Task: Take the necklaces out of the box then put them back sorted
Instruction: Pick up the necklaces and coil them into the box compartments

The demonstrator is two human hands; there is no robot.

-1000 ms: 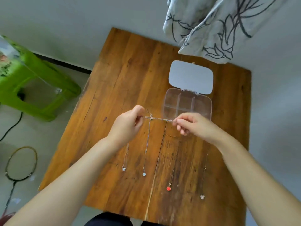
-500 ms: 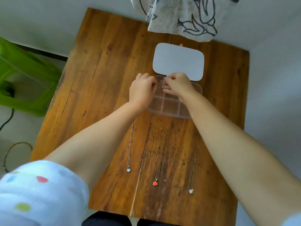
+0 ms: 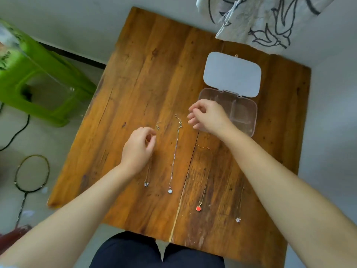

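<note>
Several necklaces lie in a row on the wooden table [image 3: 146,74]. From left to right they carry a butterfly pendant [image 3: 146,183], a white square pendant [image 3: 170,191], a red pendant [image 3: 199,208] and a clear crystal pendant [image 3: 238,219]. The clear compartment box [image 3: 244,115] stands at the back right with its white lid [image 3: 231,74] folded open. My left hand [image 3: 138,149] lies over the butterfly necklace's chain, fingers loosely curled, with no visible grip. My right hand [image 3: 208,117] hovers at the box's left edge, fingers apart and holding nothing.
A patterned cloth [image 3: 257,18] hangs over the table's far right corner. On the floor to the left are a green plastic stool [image 3: 38,78] and a badminton racket [image 3: 31,173]. My dark-trousered knees [image 3: 154,252] are at the table's near edge.
Both hands have drawn back from over the box towards me. The left hand now sits over the butterfly necklace, and the right hand is at the box's left edge.
</note>
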